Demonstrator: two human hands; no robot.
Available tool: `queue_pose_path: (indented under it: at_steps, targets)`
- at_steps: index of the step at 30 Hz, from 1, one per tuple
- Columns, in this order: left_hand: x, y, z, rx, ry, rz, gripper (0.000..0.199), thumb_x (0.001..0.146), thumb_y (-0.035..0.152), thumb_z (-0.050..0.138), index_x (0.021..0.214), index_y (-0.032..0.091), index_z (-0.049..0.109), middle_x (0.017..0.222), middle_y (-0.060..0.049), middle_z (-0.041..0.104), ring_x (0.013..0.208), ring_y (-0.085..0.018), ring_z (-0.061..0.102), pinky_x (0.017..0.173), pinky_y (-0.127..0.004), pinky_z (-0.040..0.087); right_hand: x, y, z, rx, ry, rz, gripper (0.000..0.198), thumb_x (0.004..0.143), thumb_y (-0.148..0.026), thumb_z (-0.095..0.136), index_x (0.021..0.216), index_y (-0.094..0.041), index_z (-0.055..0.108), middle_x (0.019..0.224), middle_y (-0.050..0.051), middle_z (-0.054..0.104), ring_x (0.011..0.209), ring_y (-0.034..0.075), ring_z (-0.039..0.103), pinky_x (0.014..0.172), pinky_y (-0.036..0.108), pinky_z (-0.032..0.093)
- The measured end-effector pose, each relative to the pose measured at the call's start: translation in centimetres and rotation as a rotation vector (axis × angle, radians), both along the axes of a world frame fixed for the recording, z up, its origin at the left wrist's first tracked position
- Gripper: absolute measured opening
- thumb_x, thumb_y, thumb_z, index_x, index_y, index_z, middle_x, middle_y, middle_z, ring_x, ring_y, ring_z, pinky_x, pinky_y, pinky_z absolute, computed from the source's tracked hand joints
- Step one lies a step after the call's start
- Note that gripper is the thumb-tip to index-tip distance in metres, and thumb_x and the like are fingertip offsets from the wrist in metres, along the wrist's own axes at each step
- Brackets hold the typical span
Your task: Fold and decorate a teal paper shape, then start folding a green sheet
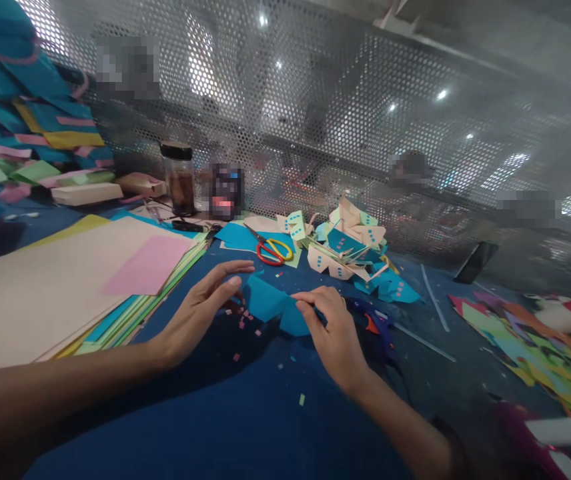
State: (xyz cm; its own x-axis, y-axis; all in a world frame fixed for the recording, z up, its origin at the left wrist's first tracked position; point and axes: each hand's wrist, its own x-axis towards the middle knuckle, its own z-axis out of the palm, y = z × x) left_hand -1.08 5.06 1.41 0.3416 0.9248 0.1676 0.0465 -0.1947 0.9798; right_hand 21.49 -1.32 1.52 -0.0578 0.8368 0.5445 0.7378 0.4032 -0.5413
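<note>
On my feed: blue paper piece (pixel 267 299) over desk (pixel 265 427), centre of view. Right hand (pixel 333 333) pinches its upper edge; left hand (pixel 194 312) loosely spread at left edge, contact unclear. Step, I judge: shaping paper. Next move calls for steady right pinch, left easing in without crushing crease.

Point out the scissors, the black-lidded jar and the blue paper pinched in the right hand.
Scissors (pixel 264 242): head view, where the red and yellow handles meet.
Black-lidded jar (pixel 181 185): head view, middle of its clear body.
Blue paper (pixel 267 299): head view, its left panel.
</note>
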Motion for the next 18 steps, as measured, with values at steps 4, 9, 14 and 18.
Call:
queue_pose_path:
  at_steps: [4, 9, 14, 18]
  targets:
    - [0.0, 0.3, -0.1, 0.166, 0.077, -0.046, 0.027, 0.096, 0.043, 0.056, 0.113, 0.026, 0.069, 0.135, -0.005, 0.060, 0.115, -0.026, 0.059, 0.081, -0.032, 0.055, 0.0, 0.1, -0.1, -0.016, 0.000, 0.017, 0.017, 0.101, -0.022, 0.056, 0.103, -0.023, 0.072, 0.089, 0.003, 0.067, 0.090, 0.021, 0.058, 0.081, 0.035, 0.041]
    - [-0.2, 0.9, -0.6, 0.144, 0.129, -0.111, 0.022, 0.097, 0.042, 0.054, 0.103, 0.022, 0.063, 0.136, -0.007, 0.058, 0.101, -0.021, 0.063, 0.076, -0.032, 0.055, 0.1, 0.1, -0.1, -0.008, 0.006, 0.039, 0.017, 0.101, -0.022, 0.056, 0.104, -0.023, 0.073, 0.091, 0.003, 0.068, 0.091, 0.021, 0.058, 0.082, 0.035, 0.043]
    - [-0.3, 1.2, -0.6, 0.134, 0.186, -0.146, 0.026, 0.097, 0.043, 0.051, 0.088, 0.020, 0.058, 0.125, -0.006, 0.063, 0.091, -0.018, 0.061, 0.076, -0.032, 0.052, 0.2, 0.3, -0.1, -0.005, -0.003, 0.038, 0.018, 0.101, -0.022, 0.055, 0.102, -0.023, 0.073, 0.092, 0.004, 0.069, 0.091, 0.021, 0.059, 0.084, 0.036, 0.044]
    - [-0.3, 1.4, -0.3, 0.116, 0.170, -0.110, 0.028, 0.096, 0.046, 0.053, 0.088, 0.020, 0.060, 0.114, -0.005, 0.066, 0.091, -0.019, 0.061, 0.074, -0.030, 0.050, 1.4, 0.8, 0.8, 0.058, -0.029, -0.021, 0.018, 0.100, -0.024, 0.054, 0.107, -0.022, 0.071, 0.106, 0.006, 0.069, 0.105, 0.023, 0.060, 0.095, 0.038, 0.043]
